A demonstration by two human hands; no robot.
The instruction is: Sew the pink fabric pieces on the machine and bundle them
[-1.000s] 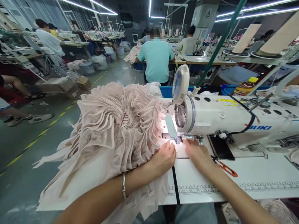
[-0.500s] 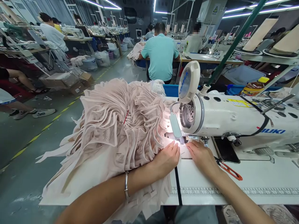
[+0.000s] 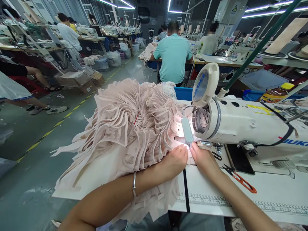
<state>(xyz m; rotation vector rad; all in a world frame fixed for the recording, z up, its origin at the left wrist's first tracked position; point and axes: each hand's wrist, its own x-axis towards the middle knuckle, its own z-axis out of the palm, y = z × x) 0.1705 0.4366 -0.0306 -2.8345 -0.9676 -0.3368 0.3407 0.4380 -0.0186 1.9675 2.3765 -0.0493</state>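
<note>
A pale pink fabric piece (image 3: 191,159) is lit on the worktop (image 3: 209,189) at the needle end of the white sewing machine (image 3: 240,120); it is set between the fingertips of both hands, just in front of the presser foot area, which is partly hidden by the pale lamp head (image 3: 187,130).

The left hand (image 3: 176,159) is placed on the left side of the piece, knuckles up, its fingers drawn close together and touching the fabric; the right hand (image 3: 204,158) is placed on the right side, thumb and forefinger brought nearly together at the fabric's edge; whether the cloth is pinched or only pressed flat by either hand cannot be told, as the tips are lost in glare. The piece is thus lying straight ahead of and between the fingers, with neither hand clearly nearer; its long axis cannot be made out, since much of it is covered.

To the left, a large ruffled pile of pale pink fabric pieces (image 3: 113,118) is gathered around a red tie (image 3: 136,118), its near side touched by the left forearm; to the right of the right hand, orange-handled thread snips (image 3: 240,179) are laid, blades pointed towards the machine, just beside a black phone-like slab (image 3: 240,160).
</note>
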